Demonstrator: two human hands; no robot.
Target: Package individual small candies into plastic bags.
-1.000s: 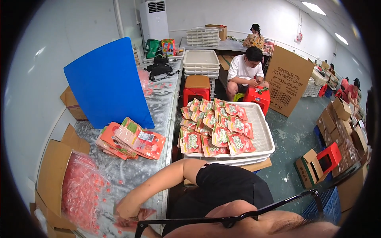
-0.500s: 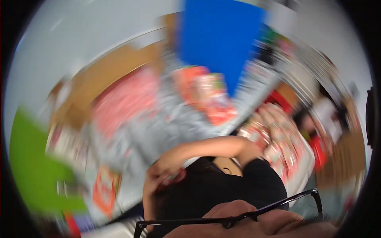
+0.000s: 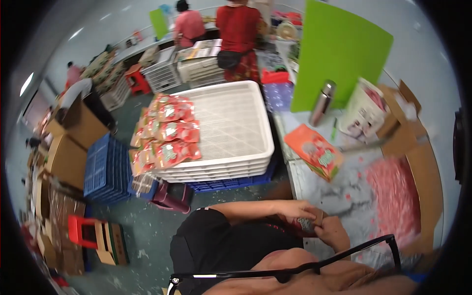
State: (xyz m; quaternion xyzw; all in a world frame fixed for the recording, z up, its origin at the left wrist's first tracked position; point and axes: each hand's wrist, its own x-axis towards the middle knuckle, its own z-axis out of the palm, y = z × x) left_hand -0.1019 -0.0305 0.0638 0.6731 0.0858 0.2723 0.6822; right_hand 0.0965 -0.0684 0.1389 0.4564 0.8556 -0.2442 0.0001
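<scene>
In front of my body, at the near edge of the work table (image 3: 324, 194), both hands are closed on a red pouch (image 3: 306, 225). My left hand (image 3: 297, 211) grips its top edge from the left, while my right hand (image 3: 333, 231) pinches the upper corner on the other side. Fingers and my dark shirt hide much of the pouch. A larger orange-red pouch (image 3: 314, 150) lies flat on the table beyond my hands. Left of the table, a stack of white trays (image 3: 236, 123) carries several filled red pouches (image 3: 169, 130) along the left part of its top tray.
A pink heap (image 3: 393, 196) lies by a cardboard box wall (image 3: 430, 182) on the right. A steel flask (image 3: 323, 103), white bag (image 3: 364, 110) and green panel (image 3: 339, 54) stand behind. Blue crates (image 3: 105, 169) and a red stool (image 3: 81, 231) are left; co-workers (image 3: 238, 34) are farther back.
The view has swung left, from the blurred table and blue panel to the white tray stack beside the table. My hands stay together in front of my body.
</scene>
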